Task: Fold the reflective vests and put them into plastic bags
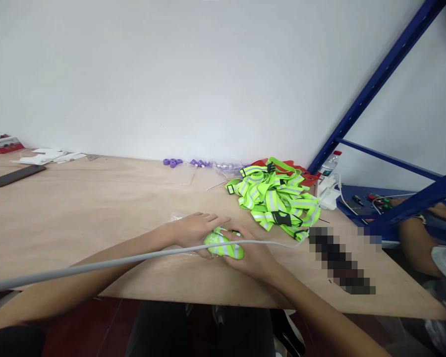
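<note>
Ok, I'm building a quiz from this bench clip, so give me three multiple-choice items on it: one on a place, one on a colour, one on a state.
1. Where does the pile of reflective straps lie?
A. on the table's right part, beyond the hands
B. on the floor
C. on the blue rack

2. What colour are the small spools by the wall?
A. red
B. purple
C. black

3. How is the folded strap bundle held?
A. left alone
B. lifted high in one hand
C. pressed on the table between left hand and right hand

Answers: 1 A, the pile sits on the wood; 2 B, they show purple; 3 C, both hands cover it.
</note>
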